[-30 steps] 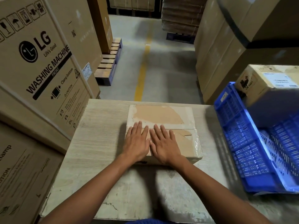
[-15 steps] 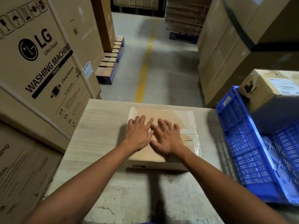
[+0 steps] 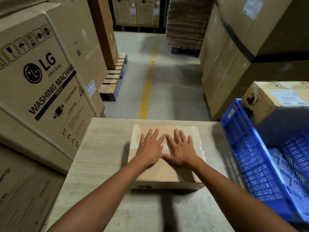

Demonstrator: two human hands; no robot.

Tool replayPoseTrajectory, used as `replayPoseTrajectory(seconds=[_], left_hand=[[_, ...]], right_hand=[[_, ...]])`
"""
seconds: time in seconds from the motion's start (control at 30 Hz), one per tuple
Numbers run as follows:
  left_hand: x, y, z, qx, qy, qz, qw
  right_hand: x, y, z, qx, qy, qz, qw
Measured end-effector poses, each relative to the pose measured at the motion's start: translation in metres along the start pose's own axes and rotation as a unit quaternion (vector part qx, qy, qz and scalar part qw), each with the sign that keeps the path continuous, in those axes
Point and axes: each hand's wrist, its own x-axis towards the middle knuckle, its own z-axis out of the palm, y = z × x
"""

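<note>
With the left hand (image 3: 150,150) and right hand (image 3: 181,152) pressed flat, fingers straight and gripping nothing, on the taped box (image 3: 167,173) lying mid-table (image 3: 103,148), uneven pressure could probably wrinkle the tape or slide the box.

Left side: being walled in by washing machine cartons (image 3: 50,84) just beside the table (image 3: 103,148). Right side: being blocked by blue crate (image 3: 250,156). Middle: being taken up by flat box (image 3: 167,176). Lying open: bare tabletop strips left, near and far of box.
</note>
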Motion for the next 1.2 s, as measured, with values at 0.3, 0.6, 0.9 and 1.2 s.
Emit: replayPoseTrajectory(seconds=[0.3,0.6,0.9,1.2], left_hand=[[-0.056,0.013,0.027,-0.046,0.053,0.019,0.997],[-0.07,0.014,0.028,-0.039,0.057,0.066,0.995],[-0.084,0.037,0.042,0.01,-0.008,0.056,0.998],[-0.071,0.038,0.028,0.008,0.077,0.083,0.993]], right_hand=[[-0.046,-0.03,0.038,0.039,0.134,0.026,0.99],[-0.057,-0.015,0.043,0.055,0.16,0.014,0.985],[-0.095,-0.044,0.078,0.12,0.245,0.211,0.939],[-0.088,-0.019,0.054,-0.004,0.253,0.197,0.947]])
